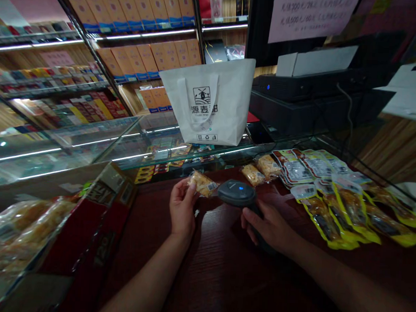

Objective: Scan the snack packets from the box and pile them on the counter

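Observation:
Between thumb and fingers, my left hand (183, 205) pinches a small clear-wrapped pastry (202, 184) with a barcode label on its right end. My right hand (265, 221) is wrapped around the handle of a dark barcode scanner (237, 192), which shows a blue light on top. The scanner's head points left, close beside the labelled end of the pastry. Two more wrapped pastries (261, 169) lie on the dark red counter (203, 266) behind the scanner. Part of the scanner's handle is hidden by my fingers.
A white paper bag (217, 101) stands upright on the glass case behind. Several yellow-edged food packs (350, 210) and flat silver packs (307, 166) lie at the right. An open carton (97, 243) with bagged food stands left. A black cash-register unit (310, 105) is at back right.

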{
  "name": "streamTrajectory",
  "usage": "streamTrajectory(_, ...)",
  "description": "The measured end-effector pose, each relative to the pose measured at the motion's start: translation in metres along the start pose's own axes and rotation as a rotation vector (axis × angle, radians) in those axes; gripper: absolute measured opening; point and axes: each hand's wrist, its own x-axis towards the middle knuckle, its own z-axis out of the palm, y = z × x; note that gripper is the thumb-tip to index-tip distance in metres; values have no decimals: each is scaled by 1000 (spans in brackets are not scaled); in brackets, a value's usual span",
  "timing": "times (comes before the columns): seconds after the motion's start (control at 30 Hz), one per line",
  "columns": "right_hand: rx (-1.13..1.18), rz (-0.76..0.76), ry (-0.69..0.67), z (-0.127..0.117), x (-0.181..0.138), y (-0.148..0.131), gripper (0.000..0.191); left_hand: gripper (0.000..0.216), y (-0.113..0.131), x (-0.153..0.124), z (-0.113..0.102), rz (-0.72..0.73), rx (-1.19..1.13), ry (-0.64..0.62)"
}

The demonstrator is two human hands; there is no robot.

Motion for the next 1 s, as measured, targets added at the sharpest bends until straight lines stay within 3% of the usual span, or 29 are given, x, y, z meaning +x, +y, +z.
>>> streamTrajectory(0.3, -24, 23, 0, -2, 0, 2, 43, 32, -1, 0, 1, 17, 62, 51)
streamTrajectory(0.53, 8, 22, -6, -3, 0, 2, 44, 39, -2, 2, 1, 25, -17, 6)
streamTrajectory(0.77, 30, 128, 23, -5, -4, 13, 50, 35, -5, -6, -2, 76, 29, 29)
streamTrajectory(0.87, -38, 160, 28, -9, -2, 17, 53, 36, 12, -7, -2, 199, 69, 56)
streamTrajectory(1.0, -51, 180, 20, -12, -1, 17, 57, 40, 74, -16, -5, 419, 100, 112)
